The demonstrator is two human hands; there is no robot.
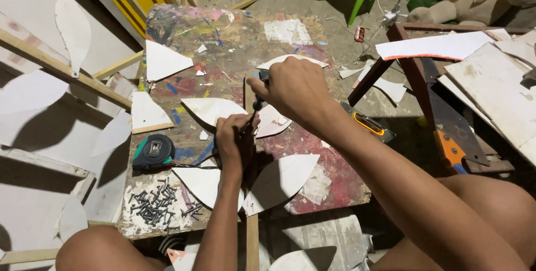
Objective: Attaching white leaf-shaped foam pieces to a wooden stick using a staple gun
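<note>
Screwdriver (258, 103) gripped by both hands: right hand (293, 89); left hand (233, 140).

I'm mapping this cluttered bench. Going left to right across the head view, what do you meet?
Tape measure → left hand → right hand → orange-trimmed tool → handsaw

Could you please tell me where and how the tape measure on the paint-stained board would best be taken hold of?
The tape measure lies flat near the board's left edge, above the pile of screws and left of the left hand. Probably best to come from above and close the grip across its rounded black and green case, pinching the two side edges; its top stands clear.
</note>
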